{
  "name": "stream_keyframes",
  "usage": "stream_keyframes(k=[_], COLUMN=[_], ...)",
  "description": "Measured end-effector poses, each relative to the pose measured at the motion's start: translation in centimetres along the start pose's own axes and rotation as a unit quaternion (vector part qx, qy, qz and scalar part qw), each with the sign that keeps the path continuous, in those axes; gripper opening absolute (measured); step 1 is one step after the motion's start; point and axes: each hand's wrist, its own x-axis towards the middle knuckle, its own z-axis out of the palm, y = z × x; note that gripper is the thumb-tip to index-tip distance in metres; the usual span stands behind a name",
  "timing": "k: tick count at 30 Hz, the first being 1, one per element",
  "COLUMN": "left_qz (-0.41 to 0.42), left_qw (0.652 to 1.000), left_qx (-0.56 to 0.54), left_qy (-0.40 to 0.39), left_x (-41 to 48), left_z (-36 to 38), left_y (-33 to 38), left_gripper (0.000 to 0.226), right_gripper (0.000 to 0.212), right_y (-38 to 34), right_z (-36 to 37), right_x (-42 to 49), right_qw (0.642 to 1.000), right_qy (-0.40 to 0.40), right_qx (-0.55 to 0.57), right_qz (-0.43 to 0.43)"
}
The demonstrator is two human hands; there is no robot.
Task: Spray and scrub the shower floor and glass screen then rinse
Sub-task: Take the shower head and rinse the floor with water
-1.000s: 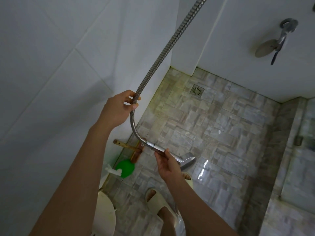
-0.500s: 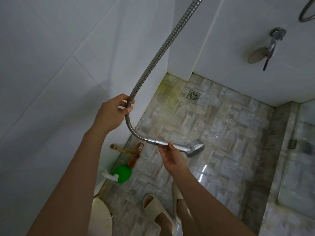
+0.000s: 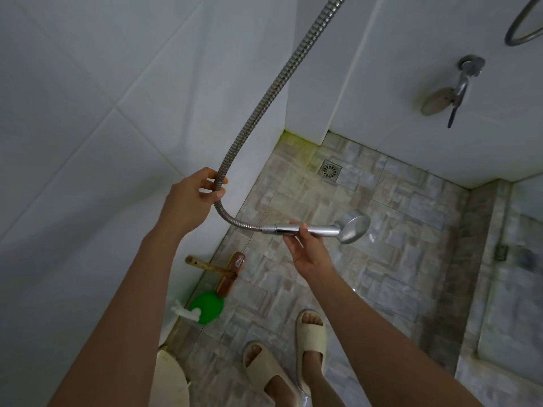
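Note:
My right hand (image 3: 305, 248) holds the chrome handle of the shower head (image 3: 351, 226), which lies level above the floor and points right. My left hand (image 3: 194, 198) grips the ribbed metal hose (image 3: 273, 89) where it bends down from the top of the view. The stone-patterned shower floor (image 3: 396, 254) looks wet, with a square drain (image 3: 329, 170) near the far corner. The glass screen's lower edge and hinge (image 3: 501, 251) show at the right.
A wooden scrub brush (image 3: 226, 271) and a green spray bottle (image 3: 205, 306) lie by the left wall. A tap (image 3: 458, 89) juts from the far wall. My feet in cream slippers (image 3: 311, 342) stand at the bottom. A pale rounded object (image 3: 173, 380) sits bottom left.
My right hand has raised the shower head and swung it to the right until it is level. My left hand has kept its grip on the hose.

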Motion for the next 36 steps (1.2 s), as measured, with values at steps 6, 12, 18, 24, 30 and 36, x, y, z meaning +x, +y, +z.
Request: stream_keyframes(k=[6, 12, 18, 24, 30, 36], left_qz=[-0.003, -0.009, -0.003, 0.010, 0.030, 0.039], left_qw=[1.000, 0.999, 0.999, 0.998, 0.998, 0.999], left_qx=[-0.001, -0.018, -0.024, 0.039, 0.034, 0.018], left_qy=[0.006, 0.025, 0.038, 0.052, 0.038, 0.012], left_x=[0.6, 1.8, 2.9, 3.6, 3.7, 3.6], left_z=[0.6, 1.7, 2.7, 3.9, 4.7, 5.5], left_y=[-0.1, 1.1, 2.9, 3.7, 3.5, 3.8], left_gripper=[0.014, 0.022, 0.044, 0.040, 0.025, 0.014], right_gripper=[0.017, 0.023, 0.049, 0.060, 0.060, 0.060], right_y=[-2.0, -4.0, -5.4, -6.6, -7.5, -8.0], right_z=[2.1, 3.9, 4.7, 4.7, 3.7, 2.3], right_x=[0.9, 1.9, 2.5, 2.7, 2.8, 2.7], right_qw=[0.998, 0.993, 0.984, 0.977, 0.975, 0.973], right_qy=[-0.011, -0.012, 0.003, 0.012, 0.034, 0.063], right_qx=[-0.013, -0.045, -0.074, -0.080, -0.068, -0.040], right_qz=[-0.055, -0.106, -0.163, -0.195, -0.208, -0.220])
